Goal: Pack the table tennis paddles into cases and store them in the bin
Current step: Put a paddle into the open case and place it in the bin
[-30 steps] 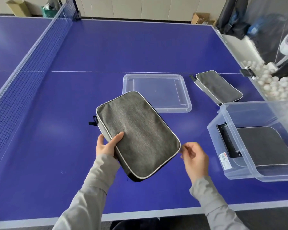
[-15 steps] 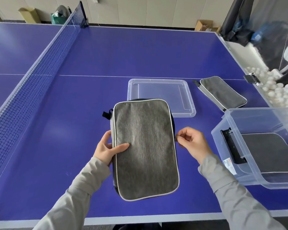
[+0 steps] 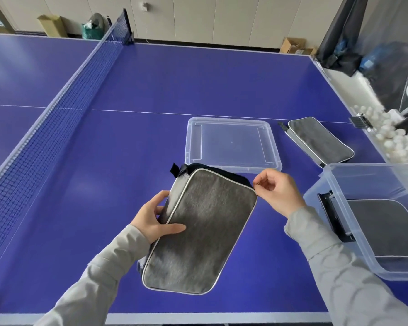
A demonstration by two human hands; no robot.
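Case, grey fabric with pale piping, was held just above the blue worktop in front of the person, between both hands. Left hand gripped the left long edge, thumb lying on the top face. Right hand pinched a small part at the far right corner, apparently the zip pull, too small to confirm. Long axis ran from the near edge of the worktop up and to the right; the black loop end pointed away from the person. Step judged: closing the zip. Next move would call for drawing the pull along the edge while the left hand steadied, then lifting the case rightward into the clear bin, which already contained one case. Another case lay beside the bin lid.
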